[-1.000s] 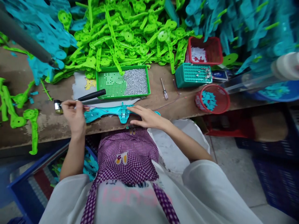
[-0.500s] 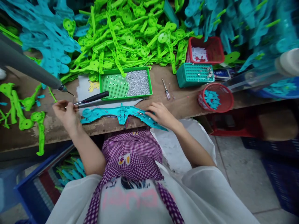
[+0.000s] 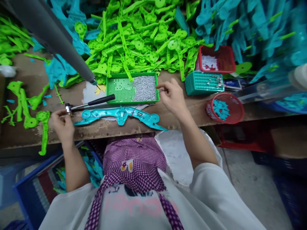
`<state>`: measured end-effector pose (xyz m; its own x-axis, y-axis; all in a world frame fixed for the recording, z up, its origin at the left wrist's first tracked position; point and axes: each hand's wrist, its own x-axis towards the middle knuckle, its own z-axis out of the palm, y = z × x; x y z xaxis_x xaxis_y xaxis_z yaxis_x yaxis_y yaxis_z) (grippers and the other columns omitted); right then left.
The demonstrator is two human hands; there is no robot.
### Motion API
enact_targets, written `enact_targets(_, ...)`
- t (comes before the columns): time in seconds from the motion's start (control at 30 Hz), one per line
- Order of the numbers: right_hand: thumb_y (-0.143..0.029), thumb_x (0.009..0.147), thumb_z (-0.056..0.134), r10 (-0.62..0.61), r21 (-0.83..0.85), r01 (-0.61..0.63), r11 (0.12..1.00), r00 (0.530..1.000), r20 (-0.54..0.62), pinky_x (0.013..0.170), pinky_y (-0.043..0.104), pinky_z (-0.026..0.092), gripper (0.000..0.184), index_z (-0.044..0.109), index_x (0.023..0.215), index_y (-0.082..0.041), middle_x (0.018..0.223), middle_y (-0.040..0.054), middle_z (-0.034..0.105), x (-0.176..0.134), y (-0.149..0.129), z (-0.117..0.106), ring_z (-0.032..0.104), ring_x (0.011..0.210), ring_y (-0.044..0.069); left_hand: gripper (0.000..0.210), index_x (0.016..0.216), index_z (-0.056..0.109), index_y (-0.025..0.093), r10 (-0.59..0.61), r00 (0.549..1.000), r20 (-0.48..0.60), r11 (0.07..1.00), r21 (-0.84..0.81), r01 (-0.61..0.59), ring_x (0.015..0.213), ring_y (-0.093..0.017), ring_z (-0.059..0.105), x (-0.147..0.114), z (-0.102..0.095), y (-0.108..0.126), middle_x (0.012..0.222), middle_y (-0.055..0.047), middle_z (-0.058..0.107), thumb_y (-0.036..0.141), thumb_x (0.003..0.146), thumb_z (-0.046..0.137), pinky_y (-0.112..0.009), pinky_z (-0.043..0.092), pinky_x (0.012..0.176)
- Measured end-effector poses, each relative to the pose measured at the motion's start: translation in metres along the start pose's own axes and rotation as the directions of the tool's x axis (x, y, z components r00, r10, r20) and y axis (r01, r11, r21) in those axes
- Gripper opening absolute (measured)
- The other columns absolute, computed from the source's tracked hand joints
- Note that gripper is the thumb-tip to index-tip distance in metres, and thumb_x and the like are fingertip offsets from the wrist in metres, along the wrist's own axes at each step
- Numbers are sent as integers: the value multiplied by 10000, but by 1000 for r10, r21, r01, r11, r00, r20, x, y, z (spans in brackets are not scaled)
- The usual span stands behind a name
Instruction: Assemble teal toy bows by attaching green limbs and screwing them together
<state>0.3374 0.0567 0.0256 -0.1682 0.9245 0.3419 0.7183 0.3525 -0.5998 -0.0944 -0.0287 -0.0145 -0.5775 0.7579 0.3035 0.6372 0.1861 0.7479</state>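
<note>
A long turquoise plastic part (image 3: 141,115) with a metal piece and thin wire lies along the table's front edge. By its left tip, my left hand (image 3: 62,126) has its fingers curled, beside the head of a small hammer (image 3: 100,100) with a black handle. Whether those fingers hold anything is hidden. My right hand (image 3: 173,97) is raised at the right edge of a green tray (image 3: 108,95), thumb and forefinger pinched together; anything between them is too small to make out. Many tiny silvery metal pieces (image 3: 144,88) fill the tray's right half.
A dark power screwdriver (image 3: 72,54) hangs at upper left, its tip above the cloth. Lime-green plastic parts (image 3: 144,41) are heaped behind the tray. To the right stand a teal box (image 3: 192,84), a red bin (image 3: 231,68) and a red basket (image 3: 236,110).
My right hand has left the turquoise part's right end and moved up to the tray. The hammer has shifted left and lies lower at its head; my left hand is now just below it.
</note>
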Motion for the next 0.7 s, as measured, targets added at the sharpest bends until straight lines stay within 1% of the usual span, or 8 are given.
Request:
enact_targets(0.1, -230, 870, 449, -38, -98, 41, 994, 999, 32, 922, 494, 437, 333, 602, 1166, -206, 1121, 112, 571, -15, -7, 5, 561, 1082, 275, 209, 891, 637, 151, 144, 978, 152, 966, 194, -172, 808, -180, 568, -5, -13, -11, 877, -37, 639, 31, 764, 521, -346, 471, 829)
enact_targets(0.2, -294, 885, 502, -157, -162, 167, 972, 985, 75, 1045, 518, 359, 450, 506, 1332, -247, 1322, 123, 521, -51, -27, 10, 477, 1277, 295, 194, 915, 659, 173, 215, 925, 314, 942, 182, -280, 897, -218, 605, -10, -11, -8, 928, -65, 671, 148, 846, 480, -386, 474, 885)
enact_targets(0.27, -375, 901, 530, -247, -189, 285, 940, 948, 198, 1094, 504, 314, 483, 474, 1373, -284, 1400, 105, 495, -75, -35, 19, 428, 1347, 292, 211, 976, 651, 175, 198, 886, 420, 963, 87, -256, 820, -192, 621, -13, -8, -1, 944, -65, 673, 220, 879, 469, -349, 506, 808)
enact_targets(0.37, -409, 942, 495, -247, -238, 340, 910, 904, 347, 1061, 477, 356, 482, 454, 1406, -284, 1453, 112, 484, -97, -29, 34, 416, 1367, 295, 237, 1026, 633, 171, 183, 830, 528, 982, -64, -176, 673, -141, 608, -14, -7, 10, 936, -54, 669, 288, 909, 464, -289, 518, 660)
enact_targets(0.43, -371, 970, 447, -202, -267, 314, 911, 905, 375, 987, 443, 418, 444, 468, 1400, -265, 1435, 120, 516, -101, -17, 38, 476, 1310, 288, 229, 1005, 642, 177, 257, 854, 452, 965, -79, -249, 745, -150, 630, -13, -10, 13, 990, -65, 668, 286, 926, 456, -304, 532, 709)
enact_targets(0.5, -344, 984, 415, -169, -285, 288, 914, 911, 376, 912, 414, 455, 415, 492, 1381, -250, 1383, 119, 567, -101, -7, 36, 544, 1222, 276, 211, 960, 663, 188, 381, 873, 304, 917, -4, -399, 908, -190, 639, -10, -13, 11, 1049, -80, 660, 256, 926, 465, -361, 525, 845)
enact_targets(0.57, -341, 988, 406, -149, -306, 267, 914, 922, 358, 859, 402, 464, 397, 518, 1353, -231, 1337, 124, 600, -100, 0, 32, 583, 1150, 273, 200, 936, 682, 196, 496, 841, 217, 847, 90, -523, 1002, -229, 621, -8, -12, 2, 1046, -96, 659, 245, 911, 490, -410, 497, 922)
enact_targets(0.7, -395, 974, 438, -127, -288, 211, 934, 950, 285, 809, 394, 464, 338, 599, 1204, -208, 1224, 141, 634, -102, 2, 27, 603, 1085, 273, 201, 932, 701, 186, 540, 798, 267, 786, 178, -592, 969, -250, 620, -14, 3, -19, 1042, -125, 662, 232, 885, 511, -415, 507, 887)
